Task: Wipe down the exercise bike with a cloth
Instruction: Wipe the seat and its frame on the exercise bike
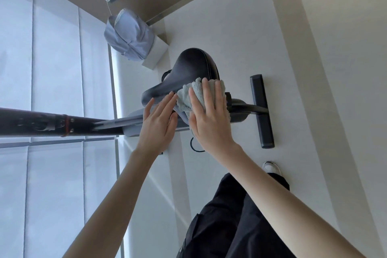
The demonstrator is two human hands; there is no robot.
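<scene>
We have the right hand (209, 119) spread flat, fingers apart, pressing the cloth (188, 98) onto the near side of the saddle (192, 71). An open palm, not a pinch, spreads the pressure over a wide patch of cloth, which suits wiping a curved pad; that is our reading of the hold. The cloth is bunched under the palm, with its fluffy edge showing beyond the fingertips and hanging off below the heel of the hand.

The left hand (159, 119) is also open, fingers together and extended, with the fingertips touching the saddle near its nose, just beside the cloth's edge. We judge it is steadying the saddle against the push of the wipe; it grips nothing that we can see.

The saddle sits directly under both hands, with its wide rear end farther from us. Below it, the bike's frame runs to the rear foot bar (261, 111) on the floor (303, 48). A dark bar (52, 121), probably the handlebar end, crosses the left of the view; blurred, so we cannot be sure.

Step in hand, by our judgement: wiping the saddle. The frame and foot bar look untouched by the cloth at this moment.

A pale bag (127, 35) rests on a box well beyond the saddle.
</scene>
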